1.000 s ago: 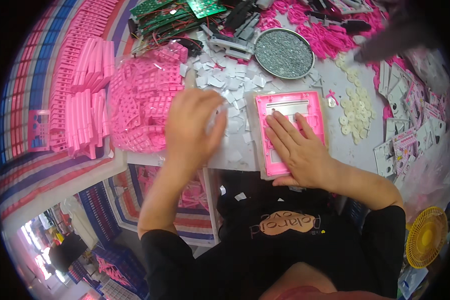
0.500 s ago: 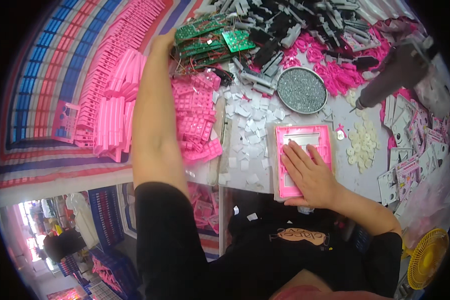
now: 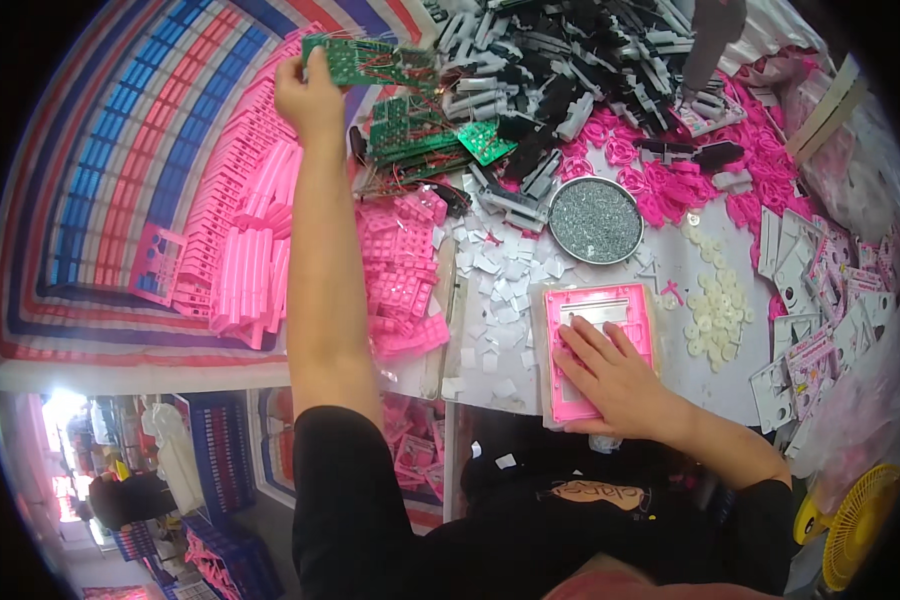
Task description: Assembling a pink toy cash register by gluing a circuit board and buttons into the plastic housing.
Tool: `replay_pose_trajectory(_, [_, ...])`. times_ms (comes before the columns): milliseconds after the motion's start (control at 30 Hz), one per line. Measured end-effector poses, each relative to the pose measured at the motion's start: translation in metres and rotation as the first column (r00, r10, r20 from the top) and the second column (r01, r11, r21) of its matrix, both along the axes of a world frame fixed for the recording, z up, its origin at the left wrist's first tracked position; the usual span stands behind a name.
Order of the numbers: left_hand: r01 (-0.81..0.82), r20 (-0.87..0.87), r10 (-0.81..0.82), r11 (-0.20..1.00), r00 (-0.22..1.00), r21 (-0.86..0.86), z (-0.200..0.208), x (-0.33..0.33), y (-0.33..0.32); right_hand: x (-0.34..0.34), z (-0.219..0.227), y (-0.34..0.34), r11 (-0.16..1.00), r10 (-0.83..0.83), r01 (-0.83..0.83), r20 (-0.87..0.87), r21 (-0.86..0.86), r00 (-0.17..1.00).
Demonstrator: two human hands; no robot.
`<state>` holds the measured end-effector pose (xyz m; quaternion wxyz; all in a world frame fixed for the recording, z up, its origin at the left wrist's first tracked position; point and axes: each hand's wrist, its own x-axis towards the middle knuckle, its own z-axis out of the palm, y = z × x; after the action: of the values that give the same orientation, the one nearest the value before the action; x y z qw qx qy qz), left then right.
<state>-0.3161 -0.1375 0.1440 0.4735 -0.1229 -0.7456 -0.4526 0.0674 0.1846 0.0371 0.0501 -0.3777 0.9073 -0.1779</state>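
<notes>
At the far left of the bench my left hand (image 3: pixel 310 100) is closed on a green circuit board (image 3: pixel 370 63) with red wires. The board is held above the other boards, its wires trailing to the right. Below it lies a stack of green circuit boards (image 3: pixel 410 135) with tangled wires. My right hand (image 3: pixel 625 390) rests flat, fingers spread, on a pink plastic casing (image 3: pixel 561 400). This rectangular casing lies at the bench's near edge, and the palm and fingers cover part of its inside.
A round tin of small metal screws (image 3: pixel 596 222) stands beyond the casing. White squares (image 3: pixel 510 290) and pink button parts (image 3: pixel 395 270) lie left, cream discs (image 3: pixel 718 315) right. Black and grey parts (image 3: pixel 570 70) are heaped behind. A dark hanging tool (image 3: pixel 715 40) shows at the top.
My left hand has lifted a circuit board up and leftward off the stack. The dark tool has swung toward the top edge. My right hand stays on the casing; the view has shifted slightly.
</notes>
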Motion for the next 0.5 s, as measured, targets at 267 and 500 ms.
replay_pose_trajectory(267, [0.175, 0.015, -0.178, 0.976, 0.984, 0.127, 0.037, 0.057, 0.021, 0.010, 0.001, -0.002, 1.000, -0.006, 0.006, 0.000, 0.005, 1.000])
replay_pose_trajectory(500, [0.058, 0.315, -0.032, 0.996, 0.948, -0.071, -0.006, 0.051, 0.003, -0.007, 0.005, 0.006, 0.996, 0.014, -0.013, 0.006, -0.083, 1.000])
